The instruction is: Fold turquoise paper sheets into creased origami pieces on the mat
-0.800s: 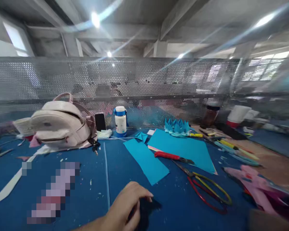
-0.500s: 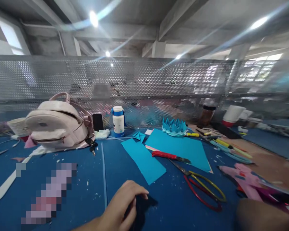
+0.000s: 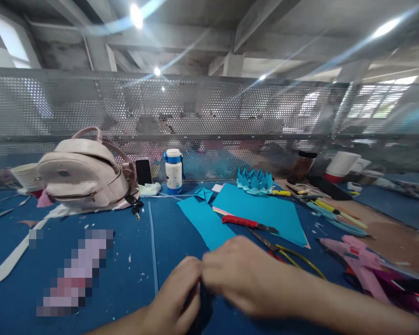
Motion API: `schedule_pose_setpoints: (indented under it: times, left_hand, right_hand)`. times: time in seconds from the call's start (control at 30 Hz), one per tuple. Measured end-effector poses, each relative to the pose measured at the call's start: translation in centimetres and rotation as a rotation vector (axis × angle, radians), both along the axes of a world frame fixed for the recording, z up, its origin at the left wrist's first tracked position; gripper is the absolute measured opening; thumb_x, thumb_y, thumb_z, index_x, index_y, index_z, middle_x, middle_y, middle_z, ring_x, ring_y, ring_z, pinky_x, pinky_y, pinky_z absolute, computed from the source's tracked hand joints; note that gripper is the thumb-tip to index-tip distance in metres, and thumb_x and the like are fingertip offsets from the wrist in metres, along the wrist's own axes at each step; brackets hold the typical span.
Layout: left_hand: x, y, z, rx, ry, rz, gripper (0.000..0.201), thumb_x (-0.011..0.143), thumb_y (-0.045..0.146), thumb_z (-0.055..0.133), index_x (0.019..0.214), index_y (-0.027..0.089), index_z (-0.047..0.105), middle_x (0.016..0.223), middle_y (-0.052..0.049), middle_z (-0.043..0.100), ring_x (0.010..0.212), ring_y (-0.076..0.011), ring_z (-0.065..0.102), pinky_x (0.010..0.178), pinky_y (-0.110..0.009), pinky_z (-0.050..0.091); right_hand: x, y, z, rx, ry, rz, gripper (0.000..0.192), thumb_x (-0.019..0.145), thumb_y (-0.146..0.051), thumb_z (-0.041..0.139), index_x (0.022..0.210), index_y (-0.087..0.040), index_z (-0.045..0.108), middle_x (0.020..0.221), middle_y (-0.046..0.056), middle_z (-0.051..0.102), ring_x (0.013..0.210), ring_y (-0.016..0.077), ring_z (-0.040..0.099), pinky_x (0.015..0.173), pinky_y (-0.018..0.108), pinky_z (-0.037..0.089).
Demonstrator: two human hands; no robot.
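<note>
L hand (image 3: pixel 176 298) & R hand (image 3: pixel 246 274) meet low at center, R just beside L & covering its fingertips. Fingers on both curled inward; can't tell if they're gripping anything, b/c the gap b/w them is dark & R is blurry. To do this bit well, I'd say: keep L steady as the anchor, let R do the fine work, pinch light w/ tips only. Wrists low over the counter (image 3: pixel 122 298) should help control. R forearm hides part of the scissors (image 3: pixel 267 243), so best keep that elbow from dragging them.

Just past the knuckles: narrow blue sheet (image 3: pixel 202 221), flat on the counter, near end hidden behind R hand. Looks matte, smooth, no creases I can see; prob. bends easily, so don't lean on it. Small folded blue piece (image 3: pixel 203 194) w/ sharp creases sits at its far end. To the R, wide blue sheet (image 3: pixel 265 209), w/ pale & pinkish edges peeking out underneath; red-handled cutter (image 3: pixel 244 222) lies across its near edge. Farther back, spiky blue paper ring (image 3: pixel 254 181), points up, by the sheet's far edge.
</note>
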State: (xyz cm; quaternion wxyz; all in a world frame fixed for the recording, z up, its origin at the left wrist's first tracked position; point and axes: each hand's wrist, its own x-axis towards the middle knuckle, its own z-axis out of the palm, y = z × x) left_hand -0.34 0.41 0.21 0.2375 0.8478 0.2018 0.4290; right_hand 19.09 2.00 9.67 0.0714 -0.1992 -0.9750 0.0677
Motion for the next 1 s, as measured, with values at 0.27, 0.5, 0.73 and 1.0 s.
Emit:
schedule_pose_setpoints:
  times: [0.27,0.5,0.73,1.0]
  left_hand:
    - [-0.1,-0.7,0.0,-0.106,0.007,-0.087,0.041,0.088,0.004,0.037,0.124,0.022,0.047,0.107,-0.010,0.061,0.098,-0.0205,0.056,0.088,-0.035,0.045]
    - [0.0,-0.1,0.0,-0.044,0.007,-0.102,0.042,0.087,0.004,0.038,0.124,0.021,0.047,0.109,-0.011,0.063,0.098,-0.0211,0.056,0.088,-0.036,0.045]
    - [0.3,0.2,-0.2,0.001,-0.005,-0.075,0.032,0.090,0.009,0.037,0.117,0.021,0.049,0.098,-0.011,0.065,0.088,-0.0206,0.059,0.080,-0.033,0.046]
    - [0.8,1.0,-1.0,0.052,-0.024,-0.061,0.027,0.099,0.024,0.027,0.112,0.022,0.051,0.093,-0.011,0.068,0.083,-0.0200,0.061,0.076,-0.031,0.047]
  right_hand:
    - [11.6,15.5,-3.6,-0.085,0.155,-0.647,0.025,0.084,-0.012,0.039,0.091,-0.018,0.062,0.098,0.007,0.069,0.090,0.0203,0.064,0.077,0.030,0.046]
    - [10.5,21.8,-6.8,-0.088,0.039,-0.747,0.033,0.090,-0.029,0.061,0.121,-0.019,0.057,0.126,0.010,0.057,0.110,0.0232,0.058,0.093,0.039,0.048]
    - [8.7,27.8,-8.9,-0.039,-0.064,-1.046,0.031,0.094,-0.032,0.057,0.120,-0.016,0.056,0.121,0.010,0.058,0.101,0.0220,0.060,0.085,0.041,0.053]
    - [10.9,31.6,-7.9,-0.120,-0.169,-1.114,0.029,0.094,-0.032,0.057,0.119,-0.017,0.057,0.121,0.009,0.058,0.102,0.0221,0.060,0.085,0.040,0.052]
